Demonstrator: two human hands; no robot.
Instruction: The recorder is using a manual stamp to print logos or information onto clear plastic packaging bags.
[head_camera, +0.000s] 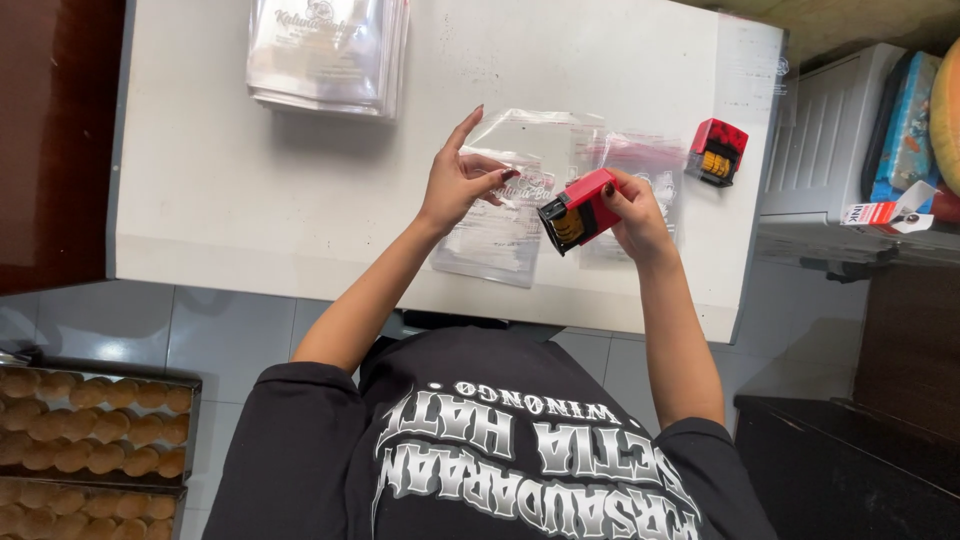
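Red stamp (578, 211) gripped in right hand (632, 215), left hand (458, 180) loose beside it, fingers spread

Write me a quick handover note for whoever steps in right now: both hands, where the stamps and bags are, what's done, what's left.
Right hand: grips a red and black self-inking stamp, tilted, lifted off the table.
Left hand: open, fingertips on a clear printed plastic bag lying on the white table.
More clear bags lie beside it; a second red stamp sits at the right edge; a stack of bags waits at the far side.
Done: cannot tell which bags are stamped.
Left: seemingly the stack.
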